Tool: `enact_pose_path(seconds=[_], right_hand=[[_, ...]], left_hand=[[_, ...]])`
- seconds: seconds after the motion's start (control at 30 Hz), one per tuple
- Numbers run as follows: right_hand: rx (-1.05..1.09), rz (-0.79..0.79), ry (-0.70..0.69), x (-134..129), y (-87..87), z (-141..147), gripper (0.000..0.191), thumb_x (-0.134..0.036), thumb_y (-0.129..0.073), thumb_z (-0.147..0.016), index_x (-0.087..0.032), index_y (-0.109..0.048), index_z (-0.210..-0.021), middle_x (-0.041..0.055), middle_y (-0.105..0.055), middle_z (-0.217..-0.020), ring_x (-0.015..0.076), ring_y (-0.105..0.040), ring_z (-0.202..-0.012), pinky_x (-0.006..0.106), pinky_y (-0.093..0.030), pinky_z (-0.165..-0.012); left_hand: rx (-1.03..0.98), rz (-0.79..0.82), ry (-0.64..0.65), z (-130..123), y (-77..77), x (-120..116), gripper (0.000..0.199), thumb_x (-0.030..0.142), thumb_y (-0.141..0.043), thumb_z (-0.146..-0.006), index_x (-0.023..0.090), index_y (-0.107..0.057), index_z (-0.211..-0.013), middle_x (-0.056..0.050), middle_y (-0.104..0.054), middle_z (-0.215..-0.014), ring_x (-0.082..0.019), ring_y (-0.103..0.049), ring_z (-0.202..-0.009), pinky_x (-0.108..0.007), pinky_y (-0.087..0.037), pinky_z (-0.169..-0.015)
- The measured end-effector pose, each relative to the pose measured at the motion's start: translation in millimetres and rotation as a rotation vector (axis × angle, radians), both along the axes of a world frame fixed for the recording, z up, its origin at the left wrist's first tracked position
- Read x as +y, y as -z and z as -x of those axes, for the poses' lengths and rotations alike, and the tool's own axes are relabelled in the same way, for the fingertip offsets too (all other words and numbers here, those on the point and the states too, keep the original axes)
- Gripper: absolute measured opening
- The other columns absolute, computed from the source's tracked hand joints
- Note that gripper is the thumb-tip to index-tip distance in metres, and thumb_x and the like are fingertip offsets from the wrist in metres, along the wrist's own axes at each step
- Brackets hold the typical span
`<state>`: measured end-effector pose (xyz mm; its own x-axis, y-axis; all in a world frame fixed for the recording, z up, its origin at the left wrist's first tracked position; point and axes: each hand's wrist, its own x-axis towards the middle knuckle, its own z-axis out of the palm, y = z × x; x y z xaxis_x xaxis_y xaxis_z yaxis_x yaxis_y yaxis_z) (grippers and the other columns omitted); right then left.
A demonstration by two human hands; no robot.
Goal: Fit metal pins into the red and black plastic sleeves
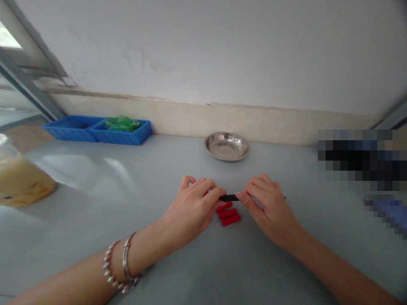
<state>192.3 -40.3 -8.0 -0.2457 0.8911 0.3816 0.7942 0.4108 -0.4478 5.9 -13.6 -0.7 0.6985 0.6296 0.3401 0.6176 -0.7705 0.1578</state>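
My left hand [193,203] and my right hand [265,203] meet over the grey table [95,199], both pinching a short black rod-like piece [229,198] held level between their fingertips. Just below that piece three small red cylindrical pieces [229,214] lie side by side on the table, touching or almost touching my left fingers. A thin tip sticks out past my right hand on its right side. Bracelets circle my left wrist.
A shallow steel dish [227,146] stands behind the hands near the wall. Two blue trays [98,130] sit at the back left, one holding green parts [121,123]. A clear container [19,178] stands at the left edge. A blurred area fills the right side.
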Motion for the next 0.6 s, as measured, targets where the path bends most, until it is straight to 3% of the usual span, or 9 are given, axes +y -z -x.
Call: enact_pose_path(seconds=[0.6], right_hand=[[0.013,-0.036,0.005,0.4,1.2,-0.6,0.026,-0.035,-0.042,-0.089,-0.018,-0.055,-0.073,0.0024,-0.056,-0.075,0.0166,-0.046,-0.078,0.03,-0.029,-0.07]], left_hand=[[0.011,0.039,-0.037,-0.2,0.4,-0.9,0.021,0.021,-0.037,-0.09,0.017,-0.057,-0.096,-0.004,-0.057,-0.084,-0.015,-0.052,-0.077,-0.032,-0.028,-0.073]])
